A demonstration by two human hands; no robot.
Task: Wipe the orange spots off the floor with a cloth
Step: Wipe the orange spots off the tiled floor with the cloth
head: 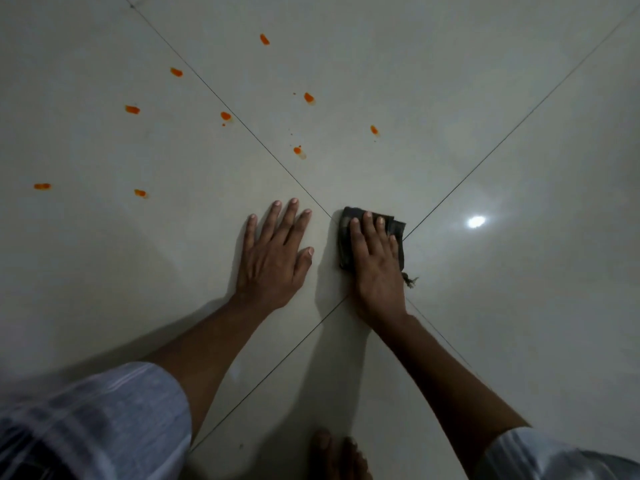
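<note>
Bare toes (337, 455) at bottom edge, between two pale striped sleeves (104, 420). Both forearms reach forward onto glossy pale tiled floor (485, 98).

Left hand (273, 251): palm down, flat on tile, fingers spread wide, holding nothing.

Right hand (375, 261): palm down, fingers extended and pressed flat on dark folded cloth (346, 237); not curled around it. Cloth lies on the floor at the crossing of the grout lines (242, 123), just beside left hand, not touching it. Frayed thread trails from its near right corner.

Orange spots (299, 151): roughly ten, scattered beyond and left of both hands, apart from cloth. Nearest one sits beyond left fingertips. Bright light reflection (476, 221) right of cloth.
</note>
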